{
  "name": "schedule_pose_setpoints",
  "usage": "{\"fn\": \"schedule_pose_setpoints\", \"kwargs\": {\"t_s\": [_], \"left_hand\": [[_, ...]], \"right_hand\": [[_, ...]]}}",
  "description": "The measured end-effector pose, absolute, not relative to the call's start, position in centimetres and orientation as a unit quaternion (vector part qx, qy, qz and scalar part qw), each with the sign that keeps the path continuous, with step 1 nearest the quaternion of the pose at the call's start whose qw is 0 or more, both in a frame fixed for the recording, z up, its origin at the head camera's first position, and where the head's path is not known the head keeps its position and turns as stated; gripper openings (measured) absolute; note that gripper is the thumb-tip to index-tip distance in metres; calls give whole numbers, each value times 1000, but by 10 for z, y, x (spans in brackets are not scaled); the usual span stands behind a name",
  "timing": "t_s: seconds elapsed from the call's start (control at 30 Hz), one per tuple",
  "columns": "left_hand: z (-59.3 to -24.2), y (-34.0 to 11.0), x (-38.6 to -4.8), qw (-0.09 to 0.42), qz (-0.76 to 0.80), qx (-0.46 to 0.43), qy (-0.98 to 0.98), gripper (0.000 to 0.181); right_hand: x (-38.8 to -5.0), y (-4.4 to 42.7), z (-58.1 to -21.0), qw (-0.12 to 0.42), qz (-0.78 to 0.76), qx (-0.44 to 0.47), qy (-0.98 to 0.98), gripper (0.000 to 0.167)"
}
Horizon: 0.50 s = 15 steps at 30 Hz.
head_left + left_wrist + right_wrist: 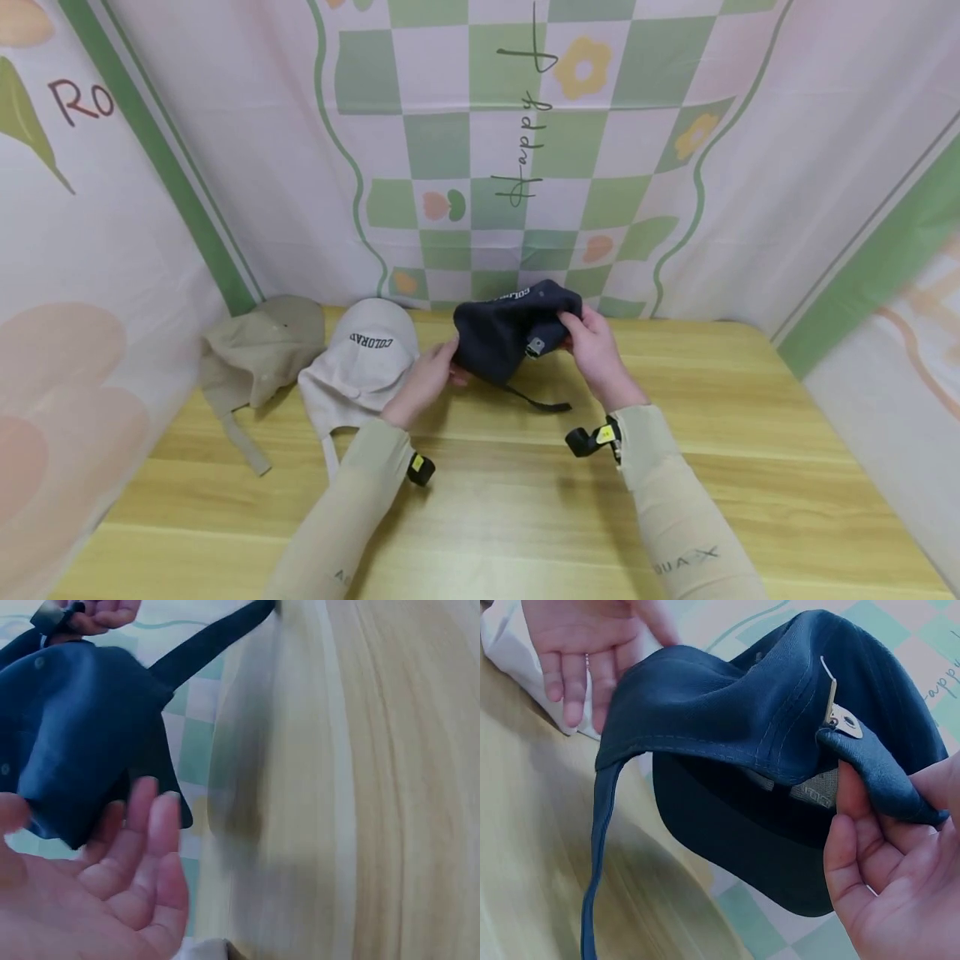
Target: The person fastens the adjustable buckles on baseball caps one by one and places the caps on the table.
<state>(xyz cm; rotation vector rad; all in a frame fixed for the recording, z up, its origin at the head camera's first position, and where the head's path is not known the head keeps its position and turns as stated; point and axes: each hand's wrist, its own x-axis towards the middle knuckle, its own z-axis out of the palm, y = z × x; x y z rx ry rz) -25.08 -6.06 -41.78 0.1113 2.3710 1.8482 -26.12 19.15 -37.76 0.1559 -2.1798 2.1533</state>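
Wooden table point(510, 517) beneath navy cap point(491, 342), crosswise between hands point(429, 377) point(597, 348), brim point(742, 844) toward backdrop point(442, 67)

Wood-grain tbl point(510, 517), cloth walls point(255, 167)
Grn/wht chk print point(495, 142) behind tbl; floral hanging point(75, 350) L of tbl, grn band point(870, 279) R.

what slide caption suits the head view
Above a wooden table, right hand grips a dark cap, left hand at its edge; pale cap and tan cap lie at left.

On the table point(510, 517), before the backdrop point(495, 137), one cap point(262, 350) lies left of another cap point(375, 362), a third cap point(491, 337) right of both, between left hand point(426, 377) and right hand point(596, 350).
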Motion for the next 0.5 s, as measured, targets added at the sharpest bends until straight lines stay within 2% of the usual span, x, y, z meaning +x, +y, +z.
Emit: {"fn": "schedule_pose_setpoints", "kwargs": {"t_s": [0.2,0.4,0.5], "left_hand": [[-416,-61,-252,45,682,66,727,52],[-416,-63,-252,15,632,113,767,61],[-415,-64,-251,17,626,127,769,66]], "right_hand": [[-262,191,-381,35,710,35,-703,41],[-262,193,-383,36,713,34,-699,43],[-262,194,-384,36,710,33,-702,44]]}}
